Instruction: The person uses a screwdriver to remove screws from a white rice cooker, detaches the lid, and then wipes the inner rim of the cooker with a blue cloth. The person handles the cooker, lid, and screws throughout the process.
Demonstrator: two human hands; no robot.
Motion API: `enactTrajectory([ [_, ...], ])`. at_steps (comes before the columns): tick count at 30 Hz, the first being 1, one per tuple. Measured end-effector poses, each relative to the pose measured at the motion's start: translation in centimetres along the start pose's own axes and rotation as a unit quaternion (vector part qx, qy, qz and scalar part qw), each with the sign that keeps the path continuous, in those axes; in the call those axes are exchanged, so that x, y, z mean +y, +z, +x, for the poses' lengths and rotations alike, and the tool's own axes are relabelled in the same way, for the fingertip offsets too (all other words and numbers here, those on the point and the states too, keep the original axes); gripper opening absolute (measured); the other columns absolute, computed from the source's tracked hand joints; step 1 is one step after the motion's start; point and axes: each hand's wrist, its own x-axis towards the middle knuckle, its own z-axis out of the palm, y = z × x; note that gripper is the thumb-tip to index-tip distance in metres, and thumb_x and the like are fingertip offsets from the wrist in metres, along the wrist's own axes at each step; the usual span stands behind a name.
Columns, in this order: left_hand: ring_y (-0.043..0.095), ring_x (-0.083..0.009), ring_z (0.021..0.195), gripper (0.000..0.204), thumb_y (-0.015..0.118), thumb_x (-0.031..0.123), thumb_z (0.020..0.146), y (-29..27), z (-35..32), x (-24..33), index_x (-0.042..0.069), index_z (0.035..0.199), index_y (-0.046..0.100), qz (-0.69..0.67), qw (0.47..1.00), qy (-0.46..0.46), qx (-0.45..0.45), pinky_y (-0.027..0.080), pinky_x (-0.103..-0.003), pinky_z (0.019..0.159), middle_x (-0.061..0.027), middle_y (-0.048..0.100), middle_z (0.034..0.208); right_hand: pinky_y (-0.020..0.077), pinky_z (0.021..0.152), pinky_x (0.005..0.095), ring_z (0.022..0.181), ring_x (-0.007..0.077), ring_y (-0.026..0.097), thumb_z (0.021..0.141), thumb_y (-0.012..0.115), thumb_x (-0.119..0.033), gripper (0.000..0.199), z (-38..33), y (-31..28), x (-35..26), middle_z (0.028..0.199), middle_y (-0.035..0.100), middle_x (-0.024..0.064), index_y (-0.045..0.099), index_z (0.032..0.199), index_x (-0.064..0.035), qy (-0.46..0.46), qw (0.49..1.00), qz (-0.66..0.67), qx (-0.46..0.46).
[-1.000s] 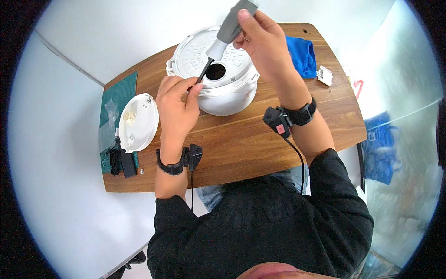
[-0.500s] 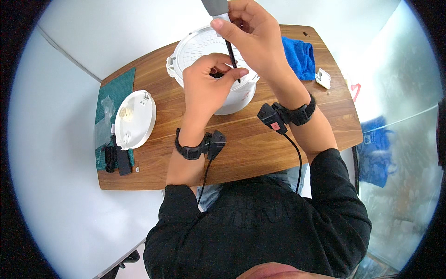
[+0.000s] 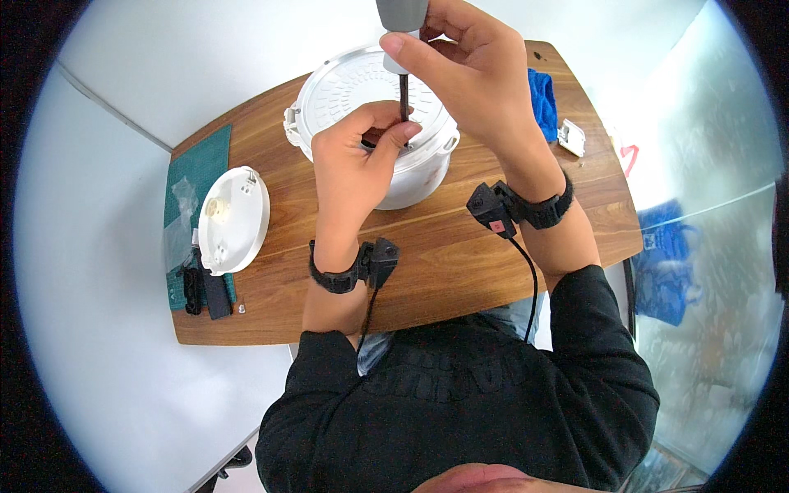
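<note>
I see my right hand (image 3: 472, 78) gripping the grey screwdriver (image 3: 402, 33) upright, shaft pointing straight down at the white cooker body (image 3: 370, 115) mid-table, while my nearer left hand (image 3: 357, 160) pinches the tip.

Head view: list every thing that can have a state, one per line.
Screwdriver: upright, tip down over the cooker.
White cooker body: upside down on the table.
Round white cover: detached, lying apart.
Blue cloth: crumpled.
Left hand: pinching the shaft.
Right hand: gripping the handle.
</note>
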Motion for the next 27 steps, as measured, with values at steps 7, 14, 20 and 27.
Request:
enactTrajectory([
  [7, 0.072, -0.0124, 0.073, 0.013, 0.08, 0.003, 0.085, 0.2, 0.1, -0.2, 0.0, 0.098, 0.078, 0.005, 1.0, 0.011, -0.006, 0.055, -0.024, 0.066, -0.0096, 0.078, 0.084, 0.0552, 0.069, 0.0251, 0.075, 0.0094, 0.066, 0.087, 0.083, -0.021, 0.032, -0.5, -0.3, 0.4, 0.085, 0.073, 0.0059, 0.074, 0.109, 0.0007, -0.003, 1.0, 0.024, 0.004],
  [14, 0.073, -0.0125, 0.073, 0.013, 0.08, 0.003, 0.085, 0.2, 0.1, -0.5, 0.0, 0.098, 0.078, 0.01, 1.0, 0.02, -0.012, 0.055, -0.025, 0.067, -0.0099, 0.078, 0.083, 0.0568, 0.073, 0.026, 0.079, 0.0105, 0.068, 0.088, 0.083, -0.021, 0.034, -0.5, -0.7, 0.5, 0.09, 0.074, 0.006, 0.074, 0.112, 0.0004, -0.006, 0.999, 0.038, -0.03],
  [20, 0.075, -0.0166, 0.079, 0.015, 0.072, 0.007, 0.093, -0.1, 0.0, -0.5, 0.0, 0.106, 0.077, -0.002, 0.998, 0.016, -0.061, 0.056, -0.028, 0.071, -0.0115, 0.078, 0.088, 0.0576, 0.08, 0.0273, 0.084, 0.0103, 0.066, 0.088, 0.083, -0.019, 0.038, -0.3, -1.4, 0.5, 0.091, 0.071, 0.0053, 0.072, 0.117, 0.0029, -0.023, 0.994, 0.065, -0.086],
  [27, 0.077, -0.0222, 0.086, 0.017, 0.065, 0.007, 0.097, -0.3, 0.2, -0.9, 0.0, 0.108, 0.076, 0.01, 0.993, 0.047, -0.108, 0.058, -0.031, 0.076, -0.0124, 0.078, 0.094, 0.0571, 0.083, 0.0268, 0.087, 0.0092, 0.065, 0.088, 0.083, -0.017, 0.039, -0.6, -1.4, 1.1, 0.094, 0.071, 0.0055, 0.07, 0.118, 0.0036, -0.015, 0.987, 0.114, -0.114],
])
